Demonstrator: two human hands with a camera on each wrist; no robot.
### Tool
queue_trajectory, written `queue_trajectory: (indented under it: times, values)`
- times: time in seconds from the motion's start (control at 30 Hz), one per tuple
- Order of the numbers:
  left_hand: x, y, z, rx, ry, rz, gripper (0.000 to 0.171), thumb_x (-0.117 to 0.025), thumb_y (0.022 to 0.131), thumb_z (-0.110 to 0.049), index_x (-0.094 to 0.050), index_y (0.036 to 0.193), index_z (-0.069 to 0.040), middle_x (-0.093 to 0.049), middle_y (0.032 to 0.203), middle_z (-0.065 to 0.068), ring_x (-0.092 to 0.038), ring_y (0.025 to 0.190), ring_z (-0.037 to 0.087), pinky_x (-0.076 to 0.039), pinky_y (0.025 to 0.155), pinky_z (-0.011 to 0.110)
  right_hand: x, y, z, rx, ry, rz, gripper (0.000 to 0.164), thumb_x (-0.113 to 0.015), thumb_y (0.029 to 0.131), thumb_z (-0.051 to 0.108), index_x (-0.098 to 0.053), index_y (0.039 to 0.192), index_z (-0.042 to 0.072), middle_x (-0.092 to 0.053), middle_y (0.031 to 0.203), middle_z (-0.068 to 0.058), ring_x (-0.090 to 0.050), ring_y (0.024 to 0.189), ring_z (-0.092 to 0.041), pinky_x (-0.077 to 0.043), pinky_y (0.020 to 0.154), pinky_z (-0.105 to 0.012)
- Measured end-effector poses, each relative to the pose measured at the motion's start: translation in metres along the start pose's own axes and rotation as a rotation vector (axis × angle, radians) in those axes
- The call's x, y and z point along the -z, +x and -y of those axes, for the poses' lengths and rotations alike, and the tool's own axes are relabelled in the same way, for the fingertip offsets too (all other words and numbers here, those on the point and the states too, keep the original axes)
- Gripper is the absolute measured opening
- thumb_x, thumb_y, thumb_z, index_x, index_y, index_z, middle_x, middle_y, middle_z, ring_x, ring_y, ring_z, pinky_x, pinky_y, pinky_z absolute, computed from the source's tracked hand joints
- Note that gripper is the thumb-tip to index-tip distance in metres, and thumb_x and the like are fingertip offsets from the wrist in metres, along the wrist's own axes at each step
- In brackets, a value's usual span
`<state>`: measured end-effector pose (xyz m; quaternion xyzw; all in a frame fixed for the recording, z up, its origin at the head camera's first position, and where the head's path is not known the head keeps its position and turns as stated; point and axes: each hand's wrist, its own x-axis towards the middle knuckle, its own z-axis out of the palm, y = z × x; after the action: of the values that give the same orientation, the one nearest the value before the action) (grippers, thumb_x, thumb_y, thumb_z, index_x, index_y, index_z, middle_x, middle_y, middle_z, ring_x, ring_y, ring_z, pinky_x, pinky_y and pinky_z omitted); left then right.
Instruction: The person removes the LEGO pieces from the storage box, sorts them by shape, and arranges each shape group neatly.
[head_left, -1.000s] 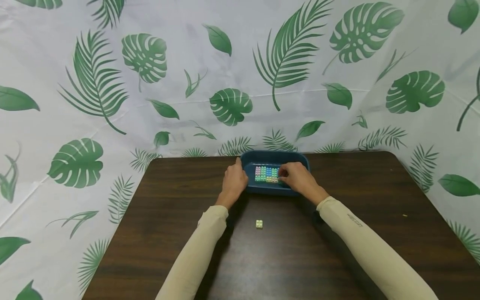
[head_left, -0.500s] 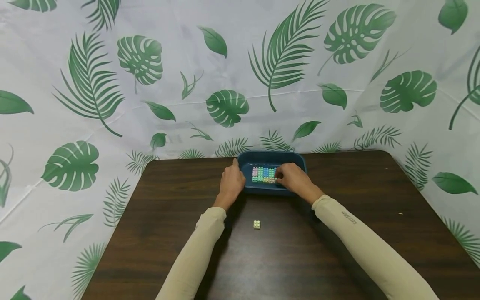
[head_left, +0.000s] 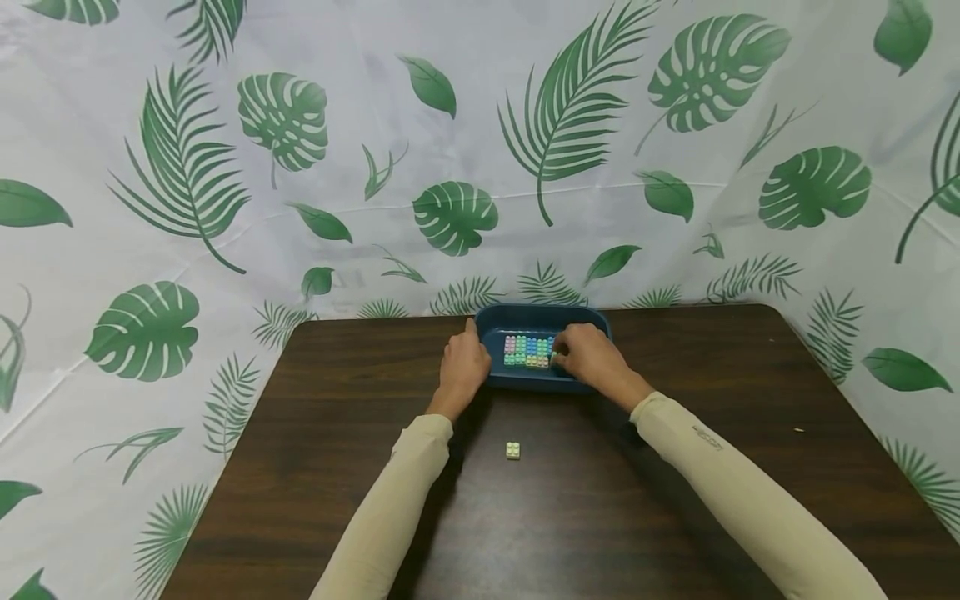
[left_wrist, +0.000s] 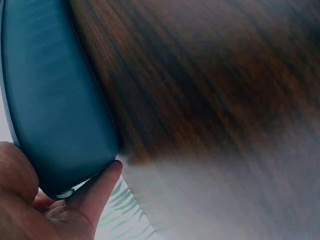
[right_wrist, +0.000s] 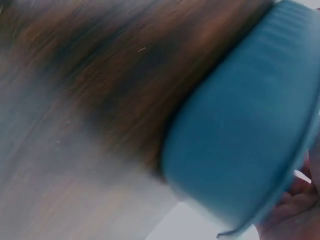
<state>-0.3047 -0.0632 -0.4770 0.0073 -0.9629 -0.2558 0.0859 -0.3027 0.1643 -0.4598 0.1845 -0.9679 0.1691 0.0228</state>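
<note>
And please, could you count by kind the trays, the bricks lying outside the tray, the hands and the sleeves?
Trays: 1, the blue tray
Bricks outside it: 1, the pale yellow brick
Hands: 2, left hand and right hand
Sleeves: 2, left sleeve and right sleeve
Total: 6

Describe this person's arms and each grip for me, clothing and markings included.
Both arms wear long, close-fitting cream sleeves ending at the wrist. The right sleeve carries small dark lettering near its cuff, too small to read. The left sleeve matches in colour. Neither the left grip nor right grip is gloved.
</note>
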Motion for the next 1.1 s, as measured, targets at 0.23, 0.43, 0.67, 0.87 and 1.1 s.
queue_trajectory:
  times: [0.23,0.43,0.67,0.87,1.1]
  values:
    - [0.003,0.002,-0.002,-0.001,-0.004,0.019,0.056,-0.044,0.095,-0.013,-0.032,0.149,-0.006,-0.07,0.097,0.015,-0.069,0.081,0.029,-0.052,0.06,0.04,0.027,-0.023,0.026,0.061,-0.066,-0.124,0.025,-0.073,0.085,0.033,-0.074,0.104,0.017,-0.066,0.096,0.0,-0.063,0.081,-0.014,-0.054,0.066,-0.033]
    - [0.003,0.002,-0.002,-0.008,0.001,0.014,0.054,-0.045,0.096,-0.014,-0.034,0.148,-0.005,-0.069,0.111,0.017,-0.069,0.09,0.032,-0.055,0.068,0.043,0.034,-0.057,0.048,0.175,-0.128,-0.165,0.022,-0.072,0.084,0.039,-0.072,0.1,0.024,-0.066,0.094,0.006,-0.063,0.076,-0.01,-0.051,0.058,-0.029]
    - [0.002,0.0,-0.001,-0.018,-0.003,0.015,0.054,-0.044,0.096,-0.013,-0.034,0.148,-0.004,-0.069,0.111,0.018,-0.069,0.089,0.033,-0.055,0.068,0.044,0.017,-0.087,0.059,0.237,-0.136,-0.139,0.016,-0.076,0.081,0.034,-0.069,0.094,0.026,-0.067,0.087,0.011,-0.06,0.071,-0.004,-0.048,0.057,-0.025]
    - [0.0,0.0,-0.001,-0.018,0.001,0.019,0.054,-0.045,0.096,-0.014,-0.034,0.148,-0.005,-0.069,0.11,0.018,-0.069,0.088,0.033,-0.055,0.066,0.043,-0.005,-0.101,0.061,0.255,-0.075,-0.036,0.016,-0.078,0.078,0.028,-0.068,0.089,0.025,-0.065,0.083,0.012,-0.058,0.071,-0.002,-0.049,0.063,-0.024]
    - [0.001,-0.001,0.002,-0.009,0.007,0.028,0.055,-0.044,0.097,-0.015,-0.032,0.149,-0.006,-0.069,0.111,0.018,-0.069,0.089,0.032,-0.056,0.068,0.042,-0.019,-0.107,0.062,0.303,0.007,0.051,0.015,-0.079,0.078,0.027,-0.068,0.087,0.022,-0.065,0.079,0.011,-0.053,0.067,0.001,-0.048,0.062,-0.021]
